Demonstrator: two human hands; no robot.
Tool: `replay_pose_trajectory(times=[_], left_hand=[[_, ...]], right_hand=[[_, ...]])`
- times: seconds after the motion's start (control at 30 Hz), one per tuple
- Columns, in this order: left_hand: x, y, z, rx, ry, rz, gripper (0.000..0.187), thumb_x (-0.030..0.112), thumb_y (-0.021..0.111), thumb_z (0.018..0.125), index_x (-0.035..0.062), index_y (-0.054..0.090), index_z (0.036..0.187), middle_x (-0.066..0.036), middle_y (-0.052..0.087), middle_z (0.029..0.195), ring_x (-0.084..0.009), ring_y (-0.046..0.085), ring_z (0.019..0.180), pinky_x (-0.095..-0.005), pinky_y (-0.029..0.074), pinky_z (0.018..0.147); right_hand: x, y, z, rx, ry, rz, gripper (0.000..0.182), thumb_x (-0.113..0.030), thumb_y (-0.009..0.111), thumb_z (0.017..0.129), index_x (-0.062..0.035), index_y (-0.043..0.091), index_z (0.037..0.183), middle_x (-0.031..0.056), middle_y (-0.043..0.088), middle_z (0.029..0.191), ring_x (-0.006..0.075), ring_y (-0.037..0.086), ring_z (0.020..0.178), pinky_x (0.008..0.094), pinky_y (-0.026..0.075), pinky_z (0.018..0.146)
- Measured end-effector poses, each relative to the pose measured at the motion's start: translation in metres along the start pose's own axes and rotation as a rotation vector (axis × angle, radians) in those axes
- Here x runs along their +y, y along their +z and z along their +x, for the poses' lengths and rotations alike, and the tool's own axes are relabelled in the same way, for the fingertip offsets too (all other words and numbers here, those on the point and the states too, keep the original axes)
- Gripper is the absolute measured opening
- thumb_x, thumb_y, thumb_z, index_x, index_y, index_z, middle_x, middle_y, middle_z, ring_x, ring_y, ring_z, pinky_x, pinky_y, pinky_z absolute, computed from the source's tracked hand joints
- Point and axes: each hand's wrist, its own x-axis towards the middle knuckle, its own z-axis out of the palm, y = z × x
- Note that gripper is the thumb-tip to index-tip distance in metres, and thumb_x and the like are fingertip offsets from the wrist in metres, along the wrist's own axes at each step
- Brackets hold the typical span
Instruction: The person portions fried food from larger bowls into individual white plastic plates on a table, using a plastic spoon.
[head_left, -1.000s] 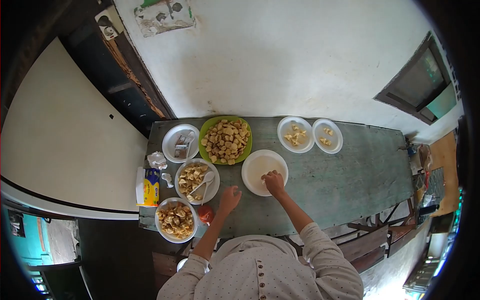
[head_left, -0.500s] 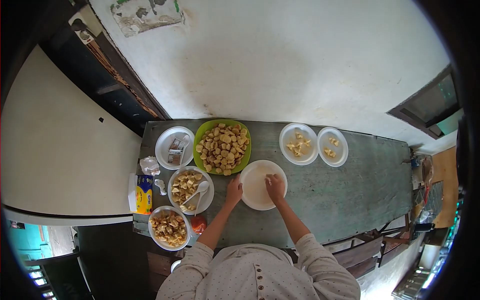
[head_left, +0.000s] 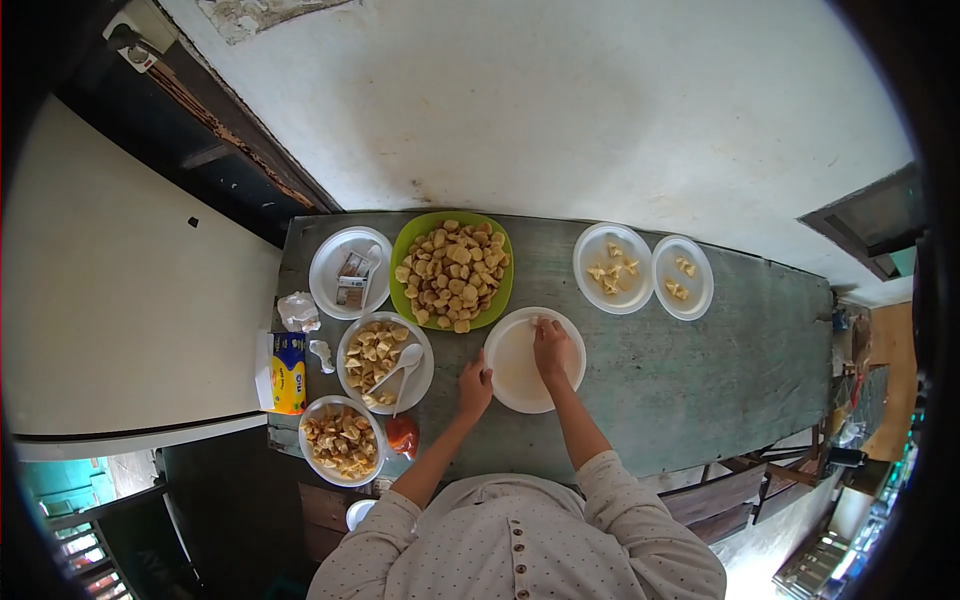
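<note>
A white plate with nothing heaped on it lies in front of me. My left hand is at its left rim, fingers curled against the edge. Over the plate's upper right part is my right hand, fingers pressed together and pointing down at the surface. A small whitish bit shows at those fingertips, too little to name. Just beyond the plate stands a green bowl heaped with round, light-brown fried pieces.
Two white plates with a few folded pale pieces sit at the back right. On the left are plates of fried pieces, spoons, a plate with banknotes, a tissue pack, crumpled tissue and a red-orange bag.
My right hand has moved across the plate toward its far rim. My left hand stays by the left rim. The whole view has shifted slightly.
</note>
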Motion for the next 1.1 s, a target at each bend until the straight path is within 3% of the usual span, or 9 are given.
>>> replay_pose_trajectory(times=[0.33, 0.5, 1.1], left_hand=[[0.002, -0.003, 0.001, -0.024, 0.004, -0.014, 0.046, 0.002, 0.055, 0.078, 0.0008, 0.045, 0.123, -0.018, 0.049, 0.073, -0.0291, 0.050, 0.063, -0.0376, 0.041, 0.061], [0.000, -0.005, -0.004, -0.049, -0.017, 0.029, 0.046, 0.002, 0.053, 0.078, 0.0015, 0.045, 0.123, -0.023, 0.053, 0.083, -0.0375, 0.053, 0.077, -0.0414, 0.043, 0.068], [-0.013, -0.002, -0.059, 0.015, 0.040, 0.027, 0.046, 0.000, 0.054, 0.076, -0.0012, 0.046, 0.121, -0.022, 0.053, 0.078, -0.0355, 0.052, 0.076, -0.0408, 0.042, 0.067]], right_hand=[[-0.033, 0.021, -0.020, -0.192, -0.052, -0.108, 0.010, -0.008, 0.055, 0.074, -0.0073, 0.064, 0.079, 0.0111, 0.057, 0.072, 0.0300, 0.058, 0.066, 0.0393, 0.047, 0.059], [-0.037, 0.017, -0.036, -0.283, -0.136, -0.094, 0.011, -0.008, 0.053, 0.073, -0.0073, 0.063, 0.078, 0.0123, 0.055, 0.074, 0.0299, 0.058, 0.071, 0.0395, 0.047, 0.061], [-0.044, -0.015, -0.103, -0.432, -0.365, -0.098, 0.009, -0.007, 0.054, 0.067, -0.0080, 0.060, 0.073, 0.0113, 0.052, 0.071, 0.0283, 0.057, 0.069, 0.0397, 0.046, 0.060]])
